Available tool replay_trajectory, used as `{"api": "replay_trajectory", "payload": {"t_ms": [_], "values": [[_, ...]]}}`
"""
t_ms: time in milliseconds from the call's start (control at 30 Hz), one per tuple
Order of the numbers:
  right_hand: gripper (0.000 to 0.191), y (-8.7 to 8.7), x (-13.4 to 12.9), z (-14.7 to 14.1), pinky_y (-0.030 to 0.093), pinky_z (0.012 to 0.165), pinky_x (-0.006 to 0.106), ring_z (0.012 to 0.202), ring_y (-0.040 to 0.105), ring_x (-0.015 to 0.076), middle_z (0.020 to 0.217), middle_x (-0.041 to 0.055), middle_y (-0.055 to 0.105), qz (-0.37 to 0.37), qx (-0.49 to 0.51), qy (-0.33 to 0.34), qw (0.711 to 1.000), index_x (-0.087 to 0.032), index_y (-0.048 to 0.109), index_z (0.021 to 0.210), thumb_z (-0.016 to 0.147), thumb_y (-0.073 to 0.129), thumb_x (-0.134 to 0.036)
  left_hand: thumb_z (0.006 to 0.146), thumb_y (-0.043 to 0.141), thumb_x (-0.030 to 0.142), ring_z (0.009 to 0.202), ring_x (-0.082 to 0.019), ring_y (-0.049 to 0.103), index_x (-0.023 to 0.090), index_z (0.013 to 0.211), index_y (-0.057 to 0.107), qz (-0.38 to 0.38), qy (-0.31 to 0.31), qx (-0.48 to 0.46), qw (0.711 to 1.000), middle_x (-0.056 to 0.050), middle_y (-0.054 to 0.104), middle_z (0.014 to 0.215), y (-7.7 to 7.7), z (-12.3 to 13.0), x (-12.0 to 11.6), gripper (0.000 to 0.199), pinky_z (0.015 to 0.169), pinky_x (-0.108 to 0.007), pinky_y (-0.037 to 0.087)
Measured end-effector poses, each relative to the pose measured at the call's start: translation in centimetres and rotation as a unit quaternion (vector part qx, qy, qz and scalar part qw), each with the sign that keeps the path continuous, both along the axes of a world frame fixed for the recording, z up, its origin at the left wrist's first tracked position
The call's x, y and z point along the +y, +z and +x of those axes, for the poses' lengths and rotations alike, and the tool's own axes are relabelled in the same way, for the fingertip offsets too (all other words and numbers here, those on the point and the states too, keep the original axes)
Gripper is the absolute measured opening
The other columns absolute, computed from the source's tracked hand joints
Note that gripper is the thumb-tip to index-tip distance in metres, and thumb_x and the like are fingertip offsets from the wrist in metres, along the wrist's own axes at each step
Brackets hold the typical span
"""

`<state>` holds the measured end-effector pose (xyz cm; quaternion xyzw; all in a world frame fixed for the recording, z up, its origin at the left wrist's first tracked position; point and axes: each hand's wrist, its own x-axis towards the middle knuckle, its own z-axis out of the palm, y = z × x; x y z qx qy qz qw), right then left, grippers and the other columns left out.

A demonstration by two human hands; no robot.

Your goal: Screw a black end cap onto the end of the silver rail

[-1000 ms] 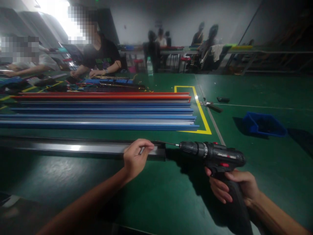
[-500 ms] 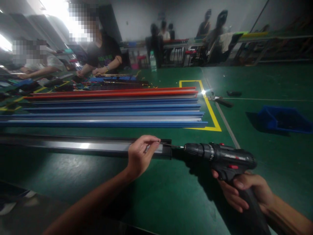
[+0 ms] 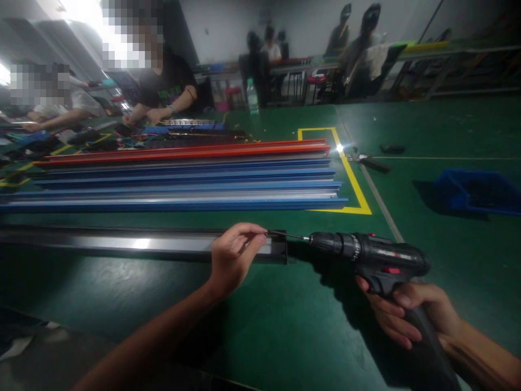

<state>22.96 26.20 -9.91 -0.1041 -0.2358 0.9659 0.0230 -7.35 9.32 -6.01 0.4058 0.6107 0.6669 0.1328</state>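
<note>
My right hand (image 3: 402,315) is wrapped round the handle of a black cordless drill (image 3: 366,255) with red buttons. Its long thin bit (image 3: 297,237) points left and ends at the fingertips of my left hand (image 3: 233,258). Thumb and forefinger there are pinched together at the bit's tip, where a tiny dark piece shows, too small to name. Beneath this hand, the right end of a long dark metal channel (image 3: 163,243) with a shiny inner face lies on the green table.
Beyond the channel lie several blue profiles (image 3: 203,205) and red profiles (image 3: 195,151). A blue bin (image 3: 456,195) stands at the right, with a black-handled tool (image 3: 374,163) farther back. Across the table, a person (image 3: 166,89) works among wires, near a plastic bottle (image 3: 252,98).
The view has shifted slightly. The drill sits a little farther right, its chuck farther from my left fingertips. The pinch and the grip on the drill look the same.
</note>
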Motion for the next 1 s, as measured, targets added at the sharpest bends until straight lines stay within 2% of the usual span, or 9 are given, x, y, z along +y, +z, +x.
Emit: {"api": "replay_trajectory", "payload": {"t_ms": [300, 633, 833, 1000], "values": [[0.046, 0.03, -0.07, 0.03, 0.056, 0.049, 0.025, 0.038, 0.042, 0.0065, 0.064, -0.0009, 0.057, 0.004, 0.015, 0.024, 1.000, -0.011, 0.076, 0.120, 0.077, 0.062, -0.018, 0.084, 0.075, 0.015, 0.074, -0.012, 0.075, 0.017, 0.093, 0.073, -0.012, -0.003, -0.001, 1.000, -0.004, 0.079, 0.090, 0.06, 0.08, -0.13, 0.009, 0.069, -0.021, 0.065], [0.043, 0.25, -0.25, 0.03, 0.053, 0.046, 0.024, 0.034, 0.036, 0.0061, 0.061, -0.0024, 0.055, 0.014, -0.006, 0.018, 1.000, -0.013, 0.078, 0.115, 0.075, 0.063, -0.019, 0.083, 0.076, 0.016, 0.076, -0.014, 0.076, 0.015, 0.092, 0.072, -0.004, -0.004, 0.004, 1.000, -0.005, 0.079, 0.088, 0.19, -0.01, -0.10, 0.009, 0.070, -0.022, 0.065], [0.043, 0.19, -0.18, 0.01, 0.052, 0.044, 0.024, 0.033, 0.037, 0.0074, 0.059, -0.0033, 0.052, 0.026, -0.018, 0.011, 0.999, -0.014, 0.078, 0.113, 0.073, 0.063, -0.021, 0.083, 0.076, 0.015, 0.079, -0.015, 0.077, 0.018, 0.092, 0.073, -0.010, 0.025, 0.094, 0.995, -0.004, 0.080, 0.088, -0.15, -0.10, -0.26, 0.010, 0.072, -0.025, 0.066], [0.042, 0.20, -0.16, 0.16, 0.054, 0.045, 0.025, 0.036, 0.042, 0.0078, 0.062, -0.0014, 0.055, 0.025, -0.011, 0.011, 1.000, -0.013, 0.078, 0.114, 0.075, 0.064, -0.020, 0.083, 0.077, 0.017, 0.079, -0.014, 0.077, 0.021, 0.091, 0.075, -0.041, 0.077, 0.221, 0.971, -0.001, 0.080, 0.087, -0.40, -0.32, -0.65, 0.009, 0.074, -0.026, 0.065]]}}
